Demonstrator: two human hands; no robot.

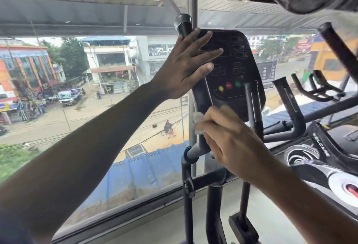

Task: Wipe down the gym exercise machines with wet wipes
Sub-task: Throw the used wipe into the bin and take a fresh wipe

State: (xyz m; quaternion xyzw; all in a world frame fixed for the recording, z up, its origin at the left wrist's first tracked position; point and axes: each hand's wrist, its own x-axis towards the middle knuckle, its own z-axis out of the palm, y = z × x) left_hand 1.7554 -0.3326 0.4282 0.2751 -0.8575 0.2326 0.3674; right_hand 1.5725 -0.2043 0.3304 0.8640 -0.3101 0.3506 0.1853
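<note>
Where the console (230, 63) narrows at its base, the right hand (230, 141) bunches a white wipe (198, 122), mostly hidden under curled fingers (211, 125), seemingly against the left edge. Left hand (184, 67) lies flat, fingers straight, on the panel. Black handlebars (290, 104) stand alongside, window (87, 89) behind.

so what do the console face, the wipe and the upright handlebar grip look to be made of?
Console: looks like hard black plastic, semi-gloss; smooth moulded edge, printed panels, coloured round buttons.
Wipe: thin white nonwoven or tissue, crumpled under the right hand; wetness can't be judged.
Handlebar grip: black, matte, probably rubber or foam, with a shinier end cap; left hand lies flat beside it.
</note>
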